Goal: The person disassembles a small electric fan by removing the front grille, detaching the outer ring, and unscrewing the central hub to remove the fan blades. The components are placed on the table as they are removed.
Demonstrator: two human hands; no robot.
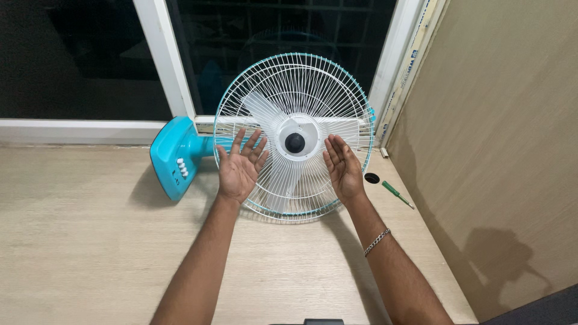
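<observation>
Lying tipped over near the far edge of the pale wood-grain table (90, 241), close to its far right corner: a turquoise and white plastic desk fan (294, 135) with a round white wire grille rimmed in turquoise, facing up toward the camera. Inside the grille, pale translucent blades around a white hub with a dark round centre. To the left, the turquoise base of the fan (171, 157), standing on edge, with a row of small white buttons on its face.

Held over the front of the grille, one on each side of the hub: left hand (239, 167) and right hand (343, 167), both open, palms turned up and inward, fingers spread and loose, gripping nothing. Hard to tell from this angle whether resting on the wires or just above them. On the right wrist, a thin silver chain bracelet (377, 241).

Just beside the right rim of the grille, toward the right edge of the table: a small black round cap (372, 178), and next to it a slim green-handled screwdriver (397, 194) lying at a slant, tip pointing toward the beige wall panel (500, 150). Behind the far edge, a white-framed window (162, 60) with dark glass.
</observation>
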